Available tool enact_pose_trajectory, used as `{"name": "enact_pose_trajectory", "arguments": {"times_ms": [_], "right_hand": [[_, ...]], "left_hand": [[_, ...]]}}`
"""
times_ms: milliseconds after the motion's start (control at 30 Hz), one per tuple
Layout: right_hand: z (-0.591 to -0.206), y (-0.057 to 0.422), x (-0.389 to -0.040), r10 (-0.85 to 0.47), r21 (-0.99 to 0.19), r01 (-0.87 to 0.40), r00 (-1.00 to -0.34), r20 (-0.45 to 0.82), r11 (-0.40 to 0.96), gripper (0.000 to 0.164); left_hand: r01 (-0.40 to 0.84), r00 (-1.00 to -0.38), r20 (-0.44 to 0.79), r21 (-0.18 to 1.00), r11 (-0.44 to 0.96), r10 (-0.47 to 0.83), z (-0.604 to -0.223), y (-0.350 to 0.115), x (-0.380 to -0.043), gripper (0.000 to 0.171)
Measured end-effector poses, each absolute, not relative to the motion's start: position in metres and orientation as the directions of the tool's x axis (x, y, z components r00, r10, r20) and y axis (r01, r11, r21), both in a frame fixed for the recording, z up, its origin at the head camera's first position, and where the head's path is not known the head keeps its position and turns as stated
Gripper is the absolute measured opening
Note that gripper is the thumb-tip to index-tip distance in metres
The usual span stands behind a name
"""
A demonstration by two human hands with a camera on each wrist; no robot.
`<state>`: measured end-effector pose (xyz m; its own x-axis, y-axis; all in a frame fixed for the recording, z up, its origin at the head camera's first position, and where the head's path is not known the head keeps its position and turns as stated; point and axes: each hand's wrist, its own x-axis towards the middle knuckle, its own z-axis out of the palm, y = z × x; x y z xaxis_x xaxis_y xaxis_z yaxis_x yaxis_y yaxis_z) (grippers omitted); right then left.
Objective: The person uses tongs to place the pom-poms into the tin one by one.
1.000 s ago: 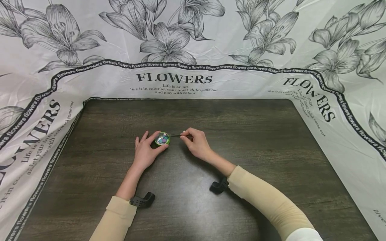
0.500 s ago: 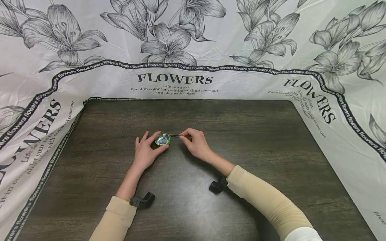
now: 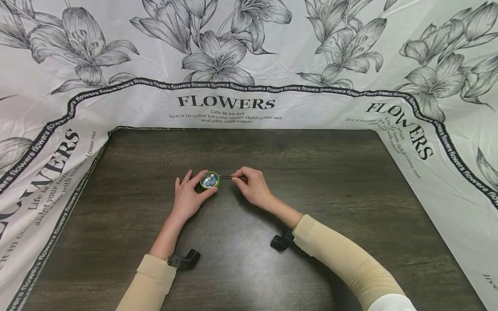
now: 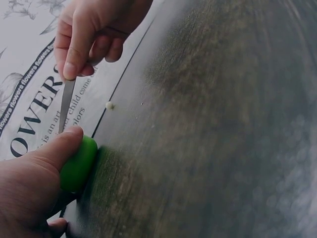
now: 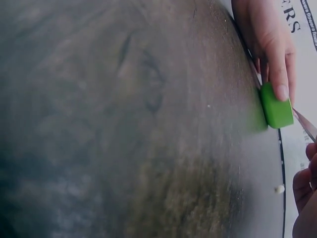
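Note:
In the head view my left hand (image 3: 188, 196) holds a small round green container (image 4: 80, 167) between thumb and fingers, steady on the table. Several small round pieces (image 3: 211, 182) in purple, teal, white and pink lie inside it. My right hand (image 3: 253, 185) pinches slim metal tweezers (image 3: 226, 176), pointing left, with their tips at the container's right rim. From the left wrist camera the tweezers' tips are hidden behind the left thumb and container. The right wrist view shows the green container (image 5: 276, 106) from the side, its contents out of sight.
A tiny white piece (image 4: 110, 105) lies on the dark wood table (image 3: 311, 181) near the right hand. White cloth (image 3: 311, 108) printed with flowers and lettering borders the table at the back and both sides. A black band (image 3: 183, 259) is on the left wrist.
Both hands stay almost in place, the container and tweezers with them. A white speck by the right fingers one second ago no longer shows in the head view.

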<state>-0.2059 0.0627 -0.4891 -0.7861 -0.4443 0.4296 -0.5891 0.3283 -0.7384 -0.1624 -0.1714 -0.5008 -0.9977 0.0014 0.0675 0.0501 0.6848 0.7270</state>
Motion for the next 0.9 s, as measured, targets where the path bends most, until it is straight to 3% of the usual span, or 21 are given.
{"name": "enact_pose_trajectory", "arguments": {"times_ms": [900], "right_hand": [[-0.491,0.075,-0.205,-0.428,-0.797,-0.509,-0.831,0.356,0.325,0.013]], "left_hand": [[0.05,-0.997,0.073,0.729,0.683,-0.004,-0.501,-0.171,-0.162,0.074]]}}
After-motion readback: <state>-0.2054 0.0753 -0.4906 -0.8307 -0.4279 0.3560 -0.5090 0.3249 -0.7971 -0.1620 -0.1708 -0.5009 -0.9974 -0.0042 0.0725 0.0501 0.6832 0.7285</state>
